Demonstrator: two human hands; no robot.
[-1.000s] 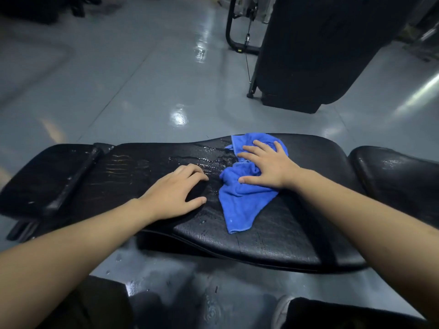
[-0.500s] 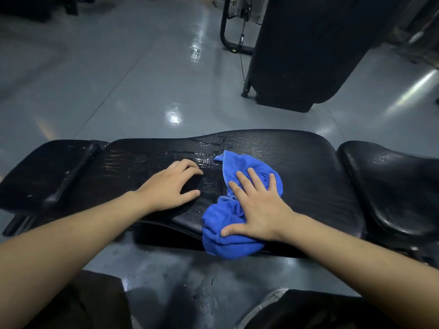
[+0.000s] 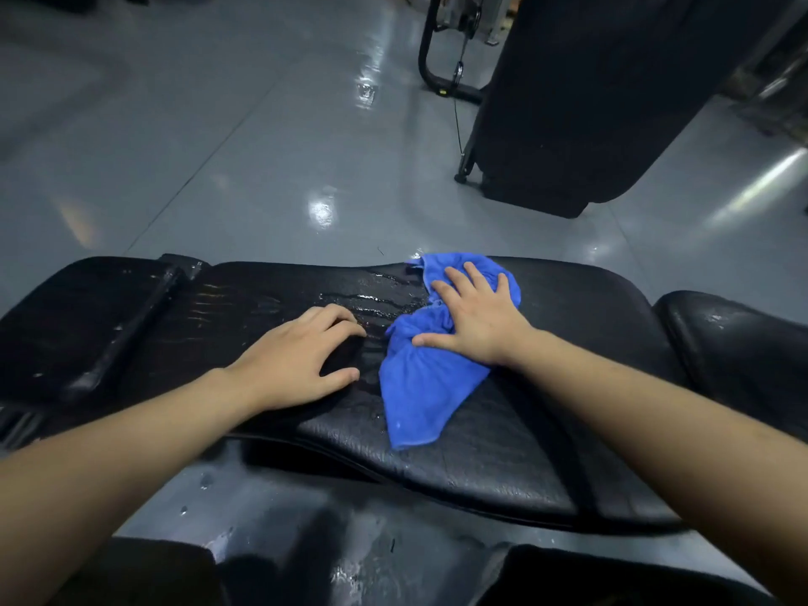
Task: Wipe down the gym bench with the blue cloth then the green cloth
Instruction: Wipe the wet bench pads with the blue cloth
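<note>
Right hand flat on the blue cloth, mid-wipe on the bench.

The right hand [image 3: 474, 319] presses the cloth [image 3: 426, 382] with fingers straight and spread, gripping nothing; the cloth's upper part lies bunched under the palm at the bench's far edge, and its loose tail trails toward the near edge. The left hand [image 3: 297, 356] rests just beside it, fingers loosely curved on the bench [image 3: 546, 426], holding nothing, apparently bracing. The bench's long axis runs left to right, with wet streaks between the hands, so the next stroke likely runs along it. No green cloth is in view.
</note>
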